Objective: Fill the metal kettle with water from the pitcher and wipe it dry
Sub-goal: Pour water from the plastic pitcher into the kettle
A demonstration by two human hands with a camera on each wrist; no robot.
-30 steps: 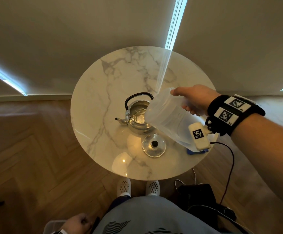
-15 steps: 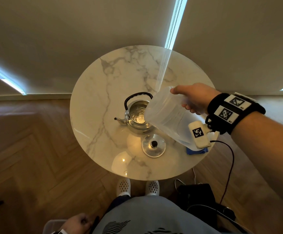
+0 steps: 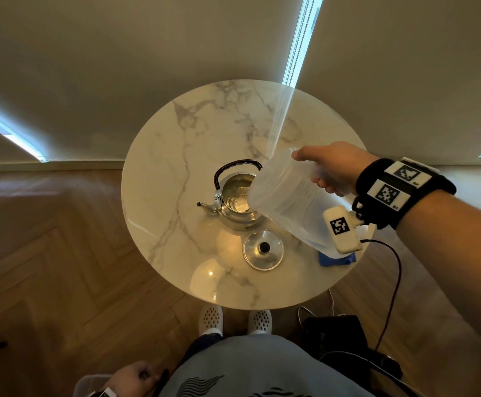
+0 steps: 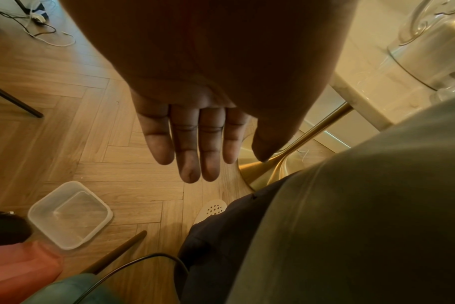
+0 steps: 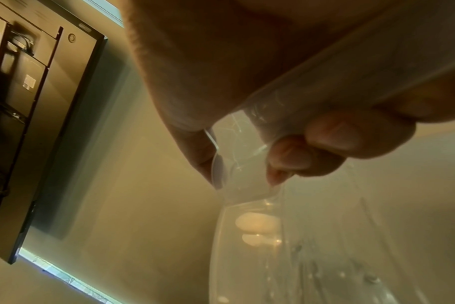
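Observation:
A shiny metal kettle [image 3: 235, 204] with a black handle stands open in the middle of the round marble table [image 3: 176, 156], water glinting inside. Its lid [image 3: 263, 249] lies flat just in front of it. My right hand [image 3: 332, 170] grips the handle of a clear plastic pitcher [image 3: 288, 196], tipped steeply with its mouth over the kettle's opening. In the right wrist view my fingers [image 5: 325, 142] curl round the pitcher's handle [image 5: 247, 164]. A blue cloth [image 3: 336, 258] lies at the table's right edge, partly hidden. My left hand [image 4: 192, 139] hangs beside my body, fingers straight, holding nothing.
An empty clear plastic tub [image 4: 70, 214] sits on the wooden floor to my left. A black bag and cables [image 3: 342, 333] lie on the floor by the table's right side. The table's brass pedestal [image 4: 273, 164] stands by my feet.
The pitcher has tilted slightly further over the kettle. The left hand has stayed low at my side.

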